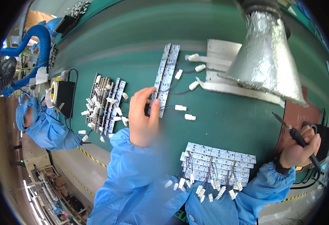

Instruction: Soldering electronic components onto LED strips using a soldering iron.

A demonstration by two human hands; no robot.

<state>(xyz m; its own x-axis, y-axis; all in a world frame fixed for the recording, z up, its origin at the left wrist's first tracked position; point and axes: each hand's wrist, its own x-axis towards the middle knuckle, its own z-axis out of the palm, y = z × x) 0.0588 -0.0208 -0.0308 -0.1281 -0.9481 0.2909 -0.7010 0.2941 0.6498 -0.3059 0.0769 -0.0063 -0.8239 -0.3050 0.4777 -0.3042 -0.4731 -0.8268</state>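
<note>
Two long, narrow LED circuit boards (169, 71) lie side by side on the green work surface, with thin wires ending in white plugs (180, 107) on their right. My left hand (142, 118) rests at their lower left, its thumb and index finger slightly apart and pressed against the boards' edge to hold them. On the right, my right hand (301, 150) is closed round the black handle of a soldering iron (296, 135). The iron's tip points up and left, apart from the boards. Just left of my right forearm lies a group of LED boards (220, 157) with wired plugs hanging toward me.
A foil-covered fume hood (263, 56) hangs at the upper right above a pale metal plate (217, 47). More wired boards (103, 99) stand left of my left hand. A brown mat (290, 123) lies under the iron. A co-worker (44, 122) sits at far left beside a black box (64, 95).
</note>
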